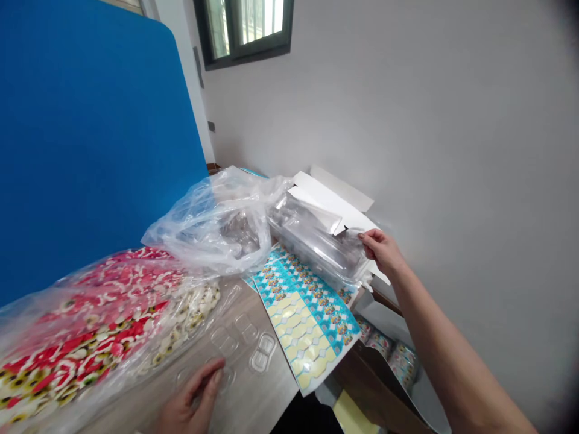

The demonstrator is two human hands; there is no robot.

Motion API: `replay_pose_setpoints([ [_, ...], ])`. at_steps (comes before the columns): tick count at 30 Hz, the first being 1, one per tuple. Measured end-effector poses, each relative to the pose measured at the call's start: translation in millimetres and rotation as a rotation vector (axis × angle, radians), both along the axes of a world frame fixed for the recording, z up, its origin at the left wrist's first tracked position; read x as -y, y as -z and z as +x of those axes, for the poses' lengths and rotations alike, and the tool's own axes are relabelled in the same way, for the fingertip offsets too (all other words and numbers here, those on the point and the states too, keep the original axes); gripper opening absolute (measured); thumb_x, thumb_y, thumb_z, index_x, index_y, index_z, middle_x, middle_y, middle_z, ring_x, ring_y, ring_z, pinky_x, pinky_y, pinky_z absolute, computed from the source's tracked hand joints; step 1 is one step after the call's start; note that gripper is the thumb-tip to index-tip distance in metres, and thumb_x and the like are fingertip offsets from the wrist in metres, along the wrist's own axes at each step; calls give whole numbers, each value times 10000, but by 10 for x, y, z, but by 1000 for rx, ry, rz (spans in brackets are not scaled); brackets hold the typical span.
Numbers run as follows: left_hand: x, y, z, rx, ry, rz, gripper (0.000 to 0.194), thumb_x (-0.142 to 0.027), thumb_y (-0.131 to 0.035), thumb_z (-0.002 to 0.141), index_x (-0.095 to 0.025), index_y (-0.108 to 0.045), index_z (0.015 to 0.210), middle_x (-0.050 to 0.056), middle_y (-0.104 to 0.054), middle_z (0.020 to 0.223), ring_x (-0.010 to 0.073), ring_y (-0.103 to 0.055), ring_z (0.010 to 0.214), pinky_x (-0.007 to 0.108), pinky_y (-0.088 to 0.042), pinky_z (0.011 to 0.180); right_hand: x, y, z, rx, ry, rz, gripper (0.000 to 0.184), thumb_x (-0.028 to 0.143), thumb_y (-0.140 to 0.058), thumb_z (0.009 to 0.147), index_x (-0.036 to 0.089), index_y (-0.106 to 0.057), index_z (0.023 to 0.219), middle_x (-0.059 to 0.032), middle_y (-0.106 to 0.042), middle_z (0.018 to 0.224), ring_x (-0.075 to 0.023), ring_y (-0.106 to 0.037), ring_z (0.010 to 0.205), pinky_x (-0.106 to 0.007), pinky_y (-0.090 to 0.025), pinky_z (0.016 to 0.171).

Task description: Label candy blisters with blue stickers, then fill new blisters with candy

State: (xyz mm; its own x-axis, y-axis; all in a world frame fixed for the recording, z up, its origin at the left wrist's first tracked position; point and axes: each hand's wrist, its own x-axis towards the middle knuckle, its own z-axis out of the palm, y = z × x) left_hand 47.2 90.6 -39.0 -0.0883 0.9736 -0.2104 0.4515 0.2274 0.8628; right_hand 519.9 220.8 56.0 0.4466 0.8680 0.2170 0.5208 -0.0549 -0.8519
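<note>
At the far end of the desk (277, 381), against a grey wall, our right hand (382, 250) is at the edge of a clear plastic blister tray (316, 241), which lies tilted against a white cardboard flap (332, 202), above a printed sheet of blue and yellow cards (307, 319). The fingers of that hand are pressed together and curled over the tray's corner, holding it. The thumb is out of sight, so we cannot tell whether it closes a true pinch. Our left hand (192, 395) lies on the near side with its fingers loosely spread, their tips on a flat clear blister sheet (256, 355) and not visibly gripping it. As we judge it, the step in hand is handling this clear moulded packaging, and the thin, slippery tray calls for a firm hold at that corner. Beside the tray sits a crumpled polythene bag (217, 232) with more moulded pieces inside. A large bag of red-and-white printed packs (85, 325) fills the near left, before a blue partition (90, 138), and strips of printed card (391, 352) lie in an opened carton lower right.
</note>
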Motion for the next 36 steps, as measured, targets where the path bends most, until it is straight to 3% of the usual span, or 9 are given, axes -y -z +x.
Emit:
replay_pose_setpoints([
  [2, -9, -99, 190, 187, 26, -76, 366, -542, -693, 685, -278, -759, 931, 28, -766, 988, 294, -693, 996, 392, -526, 940, 270, -54, -269, -42, -87, 95, 418, 636, -613, 745, 229, -518, 767, 61, -412, 534, -110, -369, 466, -248, -319, 463],
  [4, -4, -210, 426, 462, 33, -156, 450, -567, -702, 701, -233, -737, 1001, 76, -751, 1035, 290, -688, 1001, 399, -531, 924, 556, -49, -678, 62, -250, 161, 316, 533, -634, 807, 222, -579, 784, 22, -510, 608, -129, -446, 541, -257, -358, 526],
  [8, -16, -363, 790, 1033, 76, -245, 553, -566, -621, 814, -233, -606, 1255, 134, -633, 1269, 277, -636, 1075, 435, -523, 895, 1066, 212, -1630, 359, -763, 127, 179, 358, -554, 919, 245, -654, 823, -18, -586, 709, -153, -518, 657, -273, -383, 636],
  [10, -33, -350, 803, 1123, 76, -192, 481, -478, -656, 825, -220, -616, 1229, 117, -641, 1232, 233, -631, 1023, 364, -516, 865, 1241, 408, -2006, 403, -929, 114, 210, 297, -493, 956, 255, -669, 849, -24, -587, 720, -156, -517, 671, -275, -376, 653],
  [12, -20, -283, 694, 1083, 21, -131, 409, -380, -713, 795, -195, -651, 1155, 94, -669, 1140, 191, -621, 954, 291, -497, 829, 1333, 584, -2278, 342, -1004, 92, 194, 295, -492, 958, 250, -668, 889, -32, -597, 765, -163, -529, 704, -276, -381, 667],
  [16, 148, -102, 345, 953, -104, -122, 403, -347, -770, 732, -183, -665, 1084, 67, -674, 1024, 170, -608, 873, 267, -482, 763, 1313, 820, -2668, -92, -940, -74, 180, 382, -582, 904, 215, -649, 894, -11, -580, 751, -153, -527, 687, -261, -398, 636],
  [20, 358, 41, 103, 992, -174, -141, 398, -364, -797, 695, -150, -672, 1007, 67, -667, 936, 163, -607, 824, 280, -479, 755, 1259, 945, -3014, -429, -949, -303, 246, 432, -641, 832, 189, -630, 795, 40, -508, 608, -116, -456, 563, -234, -350, 535],
  [26, 483, 148, -102, 1072, -250, -141, 376, -278, -809, 690, -162, -636, 1003, 59, -654, 953, 170, -608, 854, 307, -499, 771, 1272, 1050, -3296, -565, -1061, -562, 285, 456, -674, 782, 179, -610, 763, 64, -489, 543, -79, -397, 461, -209, -280, 458],
  [36, 419, 298, -247, 1106, -268, -215, 332, -292, -794, 702, -169, -644, 972, 29, -652, 886, 154, -610, 761, 328, -522, 722, 1205, 1142, -3321, -699, -994, -646, 361, 498, -738, 715, 161, -607, 709, 65, -482, 498, -59, -377, 419, -206, -252, 436],
])
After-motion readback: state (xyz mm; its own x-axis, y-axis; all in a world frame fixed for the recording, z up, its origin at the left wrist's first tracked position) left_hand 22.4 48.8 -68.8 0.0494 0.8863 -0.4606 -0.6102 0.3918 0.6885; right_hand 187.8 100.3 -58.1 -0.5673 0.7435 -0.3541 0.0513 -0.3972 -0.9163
